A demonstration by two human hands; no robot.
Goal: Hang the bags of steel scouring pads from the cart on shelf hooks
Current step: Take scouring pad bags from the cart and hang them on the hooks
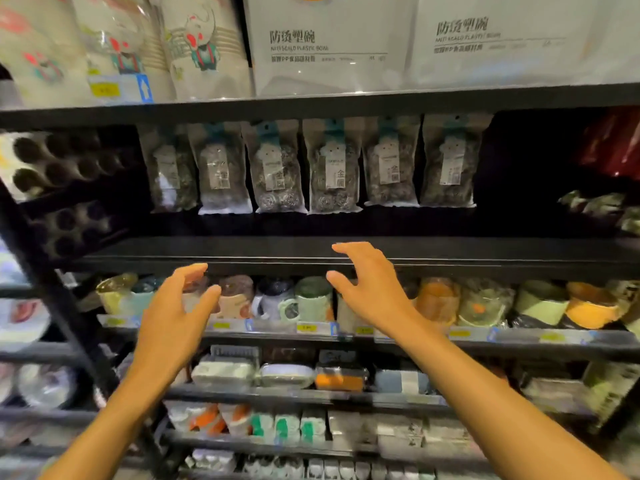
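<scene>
Several clear bags of steel scouring pads (pixel 333 168) hang in a row from hooks under the upper dark shelf (pixel 311 105), each with a white label. My left hand (pixel 176 317) is raised in front of the mug shelf, fingers spread and holding nothing. My right hand (pixel 367 285) reaches up just below the hanging bags, fingers spread, also holding nothing. Both hands are below the bags and apart from them. The cart is out of view.
White boxes of plastic bowls (pixel 329 43) and paper cup packs (pixel 194 46) stand on the top shelf. Mugs (pixel 311 299) line the shelf under my hands. Dark trays (pixel 65 161) sit at the left, red packets (pixel 609 143) at the right.
</scene>
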